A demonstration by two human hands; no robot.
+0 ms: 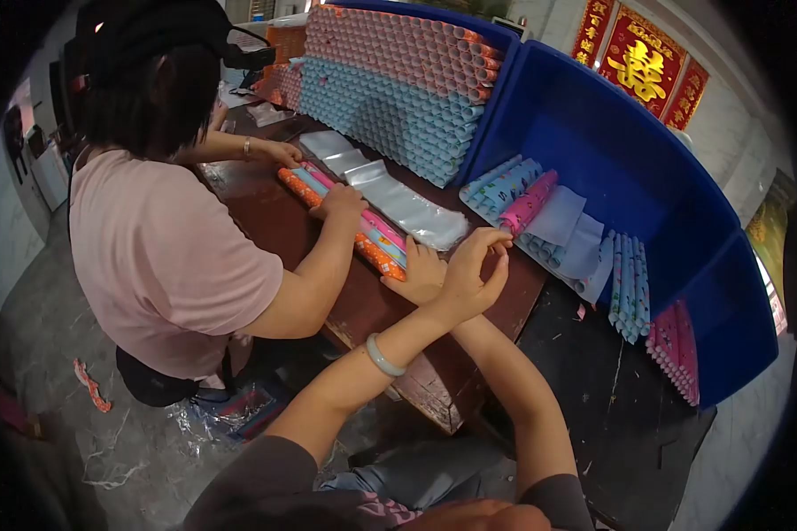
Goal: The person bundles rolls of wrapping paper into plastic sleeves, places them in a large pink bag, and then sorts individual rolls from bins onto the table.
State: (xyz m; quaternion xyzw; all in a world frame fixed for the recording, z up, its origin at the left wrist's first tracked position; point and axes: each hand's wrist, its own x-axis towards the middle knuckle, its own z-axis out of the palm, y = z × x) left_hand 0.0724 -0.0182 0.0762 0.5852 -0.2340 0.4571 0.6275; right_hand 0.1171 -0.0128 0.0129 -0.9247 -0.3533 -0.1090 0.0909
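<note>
1. The person's arms cross at the centre of the frame. The right hand [419, 273] lies with fingers spread over the near end of a row of patterned rolls [376, 239]. The left hand [471, 273], to its right, is half-curled with a gap between thumb and fingers; its fingertips are beside a pink roll [530, 202], and I cannot tell whether they touch it.
2. Blue bins [593, 115] fill the upper right.
3. A dark red-brown surface [518, 283] runs from upper left to centre.
4. A co-worker [168, 248] in a pink top is at the left, with both hands at the row.
5. A honeycomb stack of pink and light blue rolls [390, 97] stands at upper centre.
6. Clear plastic sleeves [407, 208] lie overlapping just beyond the row.
7. The row, with orange, light blue and pink rolls side by side, lies on the surface just left of centre.
8. The pink roll rests slanted on light blue ones, right of centre.
9. A pale bangle [383, 357] circles the left wrist.
</note>
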